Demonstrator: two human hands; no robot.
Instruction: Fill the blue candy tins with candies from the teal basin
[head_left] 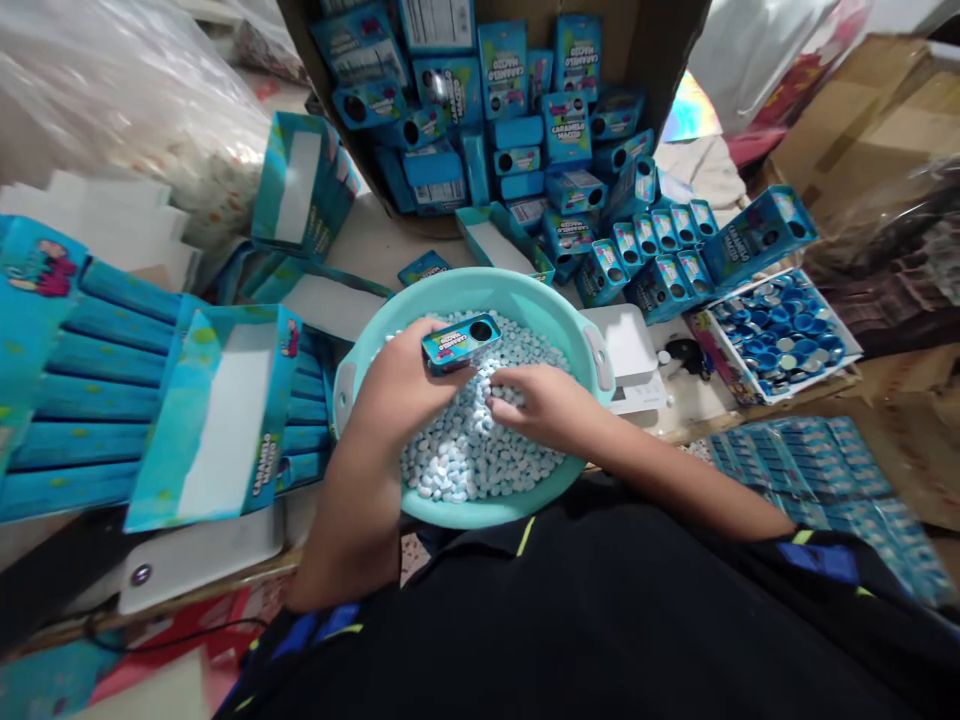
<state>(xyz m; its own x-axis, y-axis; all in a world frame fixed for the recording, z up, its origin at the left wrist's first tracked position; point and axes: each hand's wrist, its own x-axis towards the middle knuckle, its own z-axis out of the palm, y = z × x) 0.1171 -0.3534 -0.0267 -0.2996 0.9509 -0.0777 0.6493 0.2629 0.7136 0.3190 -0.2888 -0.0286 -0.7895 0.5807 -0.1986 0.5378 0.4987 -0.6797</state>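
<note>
A round teal plastic basin (480, 295) sits in front of me, filled with pale blue oval candies (472, 450). My left hand (405, 375) is above the basin and grips a small blue "Caramelo Macizo" box (460, 343), whose round hole faces up and to the right. My right hand (536, 400) rests on the candies close to that box, with its fingers curled down among them. Whether those fingers hold any candies is hidden.
A cardboard carton (660, 50) holds many blue candy boxes, with more spilling toward the basin. Large blue display boxes (217, 420) stand at the left. A tray of blue and silver discs (780, 335) lies at the right, beside a white device (622, 345).
</note>
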